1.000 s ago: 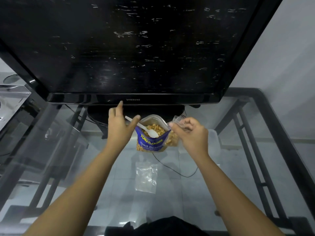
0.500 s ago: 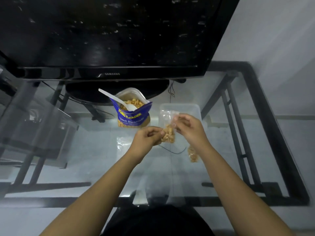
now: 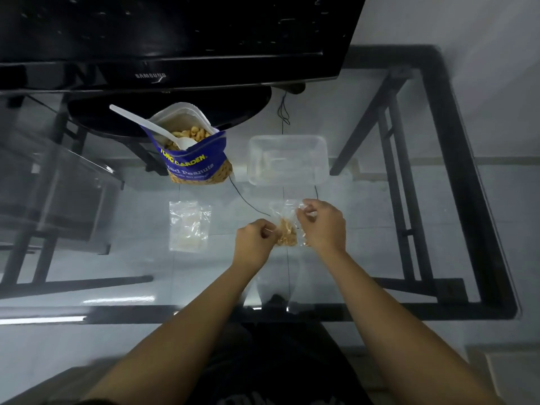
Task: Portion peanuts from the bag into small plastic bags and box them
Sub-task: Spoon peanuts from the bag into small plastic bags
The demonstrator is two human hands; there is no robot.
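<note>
I am pinching a small plastic bag of peanuts [image 3: 285, 233] between my left hand [image 3: 254, 240] and right hand [image 3: 323, 226], above the glass desk [image 3: 117, 276]. Farther off are sitting the clear box [image 3: 287, 160] and, to its left, the open Tong Garden peanut bag [image 3: 195, 154] holding a white plastic spoon [image 3: 152, 126].

Table [image 3: 380, 217] is clear glass, smooth and glossy, on a matt black metal frame [image 3: 455, 159]. TV [image 3: 175, 33] bezel is gloss black plastic. Peanut bag [image 3: 198, 165] looks like glossy printed film, white matt inside the mouth. Spoon [image 3: 146, 124] is white plastic, smooth. Box [image 3: 287, 162] is translucent plastic, slightly frosted. Small bag [image 3: 285, 220] pinched between my left hand [image 3: 254, 242] and right hand [image 3: 323, 226] is thin clear crinkly film (same stuff as the spare bags [image 3: 190, 226], which catch glare).
</note>
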